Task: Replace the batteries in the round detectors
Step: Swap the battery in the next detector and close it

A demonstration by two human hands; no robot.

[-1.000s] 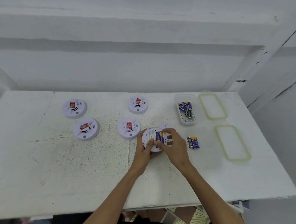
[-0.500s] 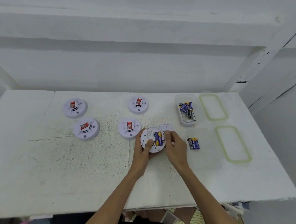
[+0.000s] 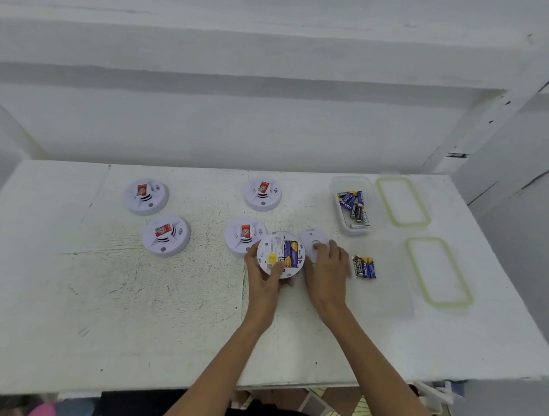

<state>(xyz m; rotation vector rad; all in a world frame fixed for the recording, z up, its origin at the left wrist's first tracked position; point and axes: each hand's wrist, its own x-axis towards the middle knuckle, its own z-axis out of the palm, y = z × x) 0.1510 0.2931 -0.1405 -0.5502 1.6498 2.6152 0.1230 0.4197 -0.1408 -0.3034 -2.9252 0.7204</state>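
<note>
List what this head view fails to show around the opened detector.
Head view only:
- Label print on the opened white round detector: too small, blurred.
- Its front face: turned away, into the left hand.
- Whether the right hand grips or only touches the white round cover plate: its fingers hide the contact.
- Battery count in the clear plastic tub: they overlap.
</note>
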